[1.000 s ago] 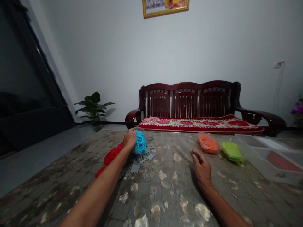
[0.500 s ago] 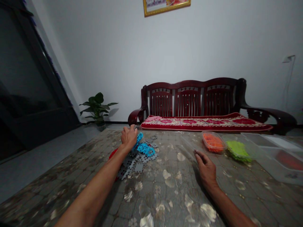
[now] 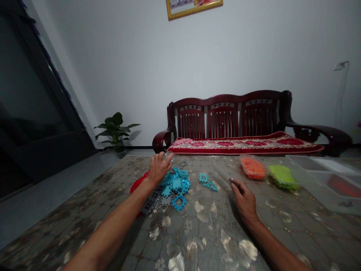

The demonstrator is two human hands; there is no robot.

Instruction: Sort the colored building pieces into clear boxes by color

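Note:
My left hand (image 3: 160, 167) is closed on a clear plastic container (image 3: 169, 156), mostly hidden behind the fingers and held over a pile. Blue notched plastic pieces (image 3: 176, 183) lie heaped beneath it, on top of grey pieces (image 3: 152, 202); red pieces (image 3: 138, 183) show at the left. Two or so blue pieces (image 3: 203, 178) have landed apart, to the right of the heap. My right hand (image 3: 243, 197) rests low over the table, fingers pinched on the edge of a thin transparent sheet, seemingly a clear lid (image 3: 221, 175), whose outline is faint.
On the right are a clear tub of orange pieces (image 3: 253, 168), green pieces (image 3: 282, 177) in a clear tub, and a large divided plastic box (image 3: 318, 192). A patterned cloth covers the table (image 3: 191, 233). Beyond it stand a wooden bench (image 3: 222, 116) and a plant (image 3: 115, 130).
Many more blue pieces now cover the grey ones, and a few have scattered to the right. My left hand has shifted slightly right with the container. My right hand has barely moved.

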